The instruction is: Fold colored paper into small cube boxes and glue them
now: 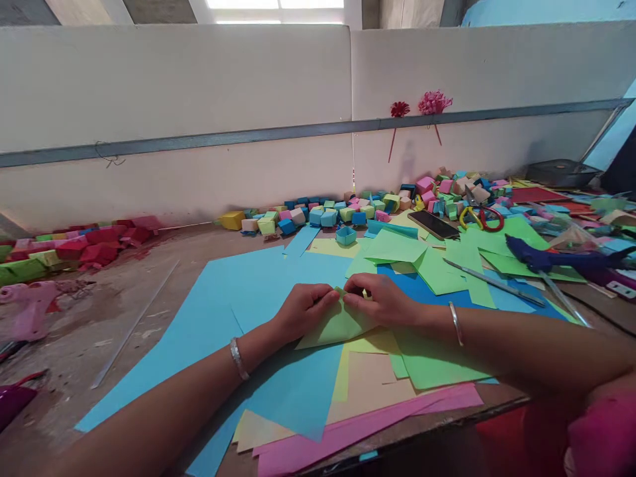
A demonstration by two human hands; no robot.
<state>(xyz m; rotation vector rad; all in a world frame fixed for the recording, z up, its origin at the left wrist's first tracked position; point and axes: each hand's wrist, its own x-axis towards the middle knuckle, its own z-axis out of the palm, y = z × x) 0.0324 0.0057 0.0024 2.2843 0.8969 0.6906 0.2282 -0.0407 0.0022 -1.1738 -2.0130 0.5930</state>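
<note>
My left hand [304,309] and my right hand [380,299] meet at the middle of the table, both pinching the top edge of a light green sheet of paper [334,326] that is partly folded. The fingers of both hands are pressed together on the fold. The green piece lies on overlapping coloured sheets: light blue paper [238,298], yellow, tan and pink sheets [368,424], and a larger green sheet [432,361]. Each wrist carries a silver bangle.
Several small folded paper boxes [318,213] line the wall. A phone [433,224], scissors with yellow and red handles [477,213], a metal ruler [491,281] and a blue glue gun [546,257] lie right. Red and green boxes [74,248] and a pink glue gun [30,308] lie left.
</note>
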